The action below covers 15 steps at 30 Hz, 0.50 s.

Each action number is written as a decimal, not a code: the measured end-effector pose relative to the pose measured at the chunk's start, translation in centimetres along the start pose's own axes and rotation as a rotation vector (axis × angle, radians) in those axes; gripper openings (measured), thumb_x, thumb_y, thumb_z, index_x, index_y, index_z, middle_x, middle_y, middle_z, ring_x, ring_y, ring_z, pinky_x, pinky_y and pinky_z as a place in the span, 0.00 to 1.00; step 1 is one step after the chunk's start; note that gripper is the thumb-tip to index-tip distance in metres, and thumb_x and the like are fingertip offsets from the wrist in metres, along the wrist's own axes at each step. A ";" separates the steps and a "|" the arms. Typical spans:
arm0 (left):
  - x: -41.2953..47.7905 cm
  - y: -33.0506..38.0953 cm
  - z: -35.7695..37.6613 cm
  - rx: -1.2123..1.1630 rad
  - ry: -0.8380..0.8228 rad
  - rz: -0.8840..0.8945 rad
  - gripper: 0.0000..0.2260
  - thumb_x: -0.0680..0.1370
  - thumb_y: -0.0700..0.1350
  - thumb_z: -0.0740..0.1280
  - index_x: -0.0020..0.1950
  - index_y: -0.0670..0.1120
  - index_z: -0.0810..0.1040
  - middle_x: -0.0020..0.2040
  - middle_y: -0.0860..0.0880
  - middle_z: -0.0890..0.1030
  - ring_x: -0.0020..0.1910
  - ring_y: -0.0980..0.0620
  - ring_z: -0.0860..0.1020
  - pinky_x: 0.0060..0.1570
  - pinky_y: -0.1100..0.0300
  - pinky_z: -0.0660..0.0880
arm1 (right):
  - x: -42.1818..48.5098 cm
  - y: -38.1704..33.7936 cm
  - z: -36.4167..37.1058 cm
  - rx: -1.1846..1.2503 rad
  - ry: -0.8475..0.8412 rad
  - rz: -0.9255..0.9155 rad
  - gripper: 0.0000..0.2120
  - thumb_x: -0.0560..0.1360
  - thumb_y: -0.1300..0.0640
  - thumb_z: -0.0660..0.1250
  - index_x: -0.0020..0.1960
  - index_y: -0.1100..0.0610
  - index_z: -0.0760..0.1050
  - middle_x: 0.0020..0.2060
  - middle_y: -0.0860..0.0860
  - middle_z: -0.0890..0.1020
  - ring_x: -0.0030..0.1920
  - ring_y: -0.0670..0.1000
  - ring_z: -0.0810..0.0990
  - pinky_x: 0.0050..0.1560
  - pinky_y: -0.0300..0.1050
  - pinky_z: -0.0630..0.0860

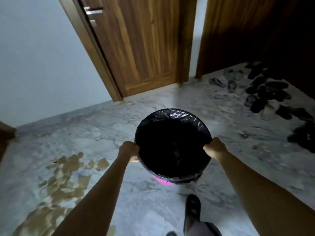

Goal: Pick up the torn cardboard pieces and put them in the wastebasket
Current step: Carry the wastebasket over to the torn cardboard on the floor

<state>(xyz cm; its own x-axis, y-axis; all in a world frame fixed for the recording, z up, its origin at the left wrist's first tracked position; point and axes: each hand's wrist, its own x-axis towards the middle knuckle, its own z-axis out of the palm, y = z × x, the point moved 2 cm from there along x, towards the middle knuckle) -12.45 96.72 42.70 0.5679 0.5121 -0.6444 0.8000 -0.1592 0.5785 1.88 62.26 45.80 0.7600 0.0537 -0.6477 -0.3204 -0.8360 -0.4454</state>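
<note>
A pink wastebasket [164,182] lined with a black plastic bag is held above the marble floor in the middle of the view. My left hand [129,149] grips its left rim and my right hand [215,147] grips its right rim. The inside of the bag is dark and what it holds is hard to make out. Several torn brown cardboard pieces [68,178] lie scattered on the floor at the lower left, running from beside my left forearm down to the bottom edge.
A wooden door [144,45] stands ahead, with a white wall on the left. Several sandals and shoes [265,94] lie along the right side by a second door. My sandalled foot [192,208] is on the floor below the basket.
</note>
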 end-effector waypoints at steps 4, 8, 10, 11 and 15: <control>0.9 0.1 -5.9 -0.183 0.125 -0.071 0.09 0.71 0.41 0.67 0.50 0.39 0.79 0.50 0.45 0.83 0.52 0.43 0.83 0.43 0.52 0.83 | 4.7 -8.7 4.6 -0.076 -0.045 -0.081 0.16 0.76 0.57 0.64 0.61 0.61 0.66 0.42 0.57 0.72 0.36 0.55 0.72 0.30 0.45 0.67; 6.7 -0.7 -9.8 -0.226 0.174 -0.119 0.09 0.72 0.42 0.66 0.50 0.41 0.79 0.51 0.43 0.83 0.54 0.42 0.83 0.47 0.51 0.83 | 10.4 -16.4 8.5 -0.132 -0.098 -0.124 0.13 0.78 0.58 0.63 0.61 0.60 0.66 0.38 0.57 0.72 0.32 0.54 0.72 0.27 0.45 0.68; 9.5 -0.8 -11.2 -0.297 0.254 -0.165 0.13 0.77 0.38 0.64 0.60 0.39 0.79 0.56 0.39 0.81 0.54 0.40 0.82 0.48 0.49 0.83 | 12.9 -20.0 10.3 -0.138 -0.125 -0.136 0.19 0.78 0.58 0.63 0.67 0.61 0.65 0.44 0.59 0.74 0.36 0.56 0.75 0.29 0.47 0.70; 11.0 -0.6 -12.0 -0.324 0.267 -0.188 0.14 0.76 0.37 0.64 0.60 0.38 0.79 0.56 0.38 0.81 0.54 0.39 0.82 0.49 0.47 0.82 | 14.2 -21.6 11.0 -0.139 -0.131 -0.138 0.21 0.78 0.58 0.63 0.69 0.62 0.64 0.48 0.60 0.75 0.40 0.58 0.77 0.32 0.48 0.71; 17.8 -1.7 -14.8 -0.381 0.282 -0.260 0.20 0.62 0.39 0.62 0.52 0.42 0.81 0.49 0.37 0.81 0.47 0.37 0.82 0.47 0.41 0.82 | 18.8 -27.5 14.1 -0.120 -0.098 -0.153 0.23 0.78 0.59 0.63 0.70 0.63 0.62 0.55 0.63 0.76 0.53 0.64 0.79 0.42 0.50 0.74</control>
<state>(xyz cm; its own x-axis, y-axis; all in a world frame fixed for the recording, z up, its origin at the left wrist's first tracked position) -6.54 118.58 37.62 0.2444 0.7089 -0.6616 0.7508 0.2934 0.5918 17.00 93.94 37.18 0.7344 0.2328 -0.6376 -0.1317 -0.8726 -0.4703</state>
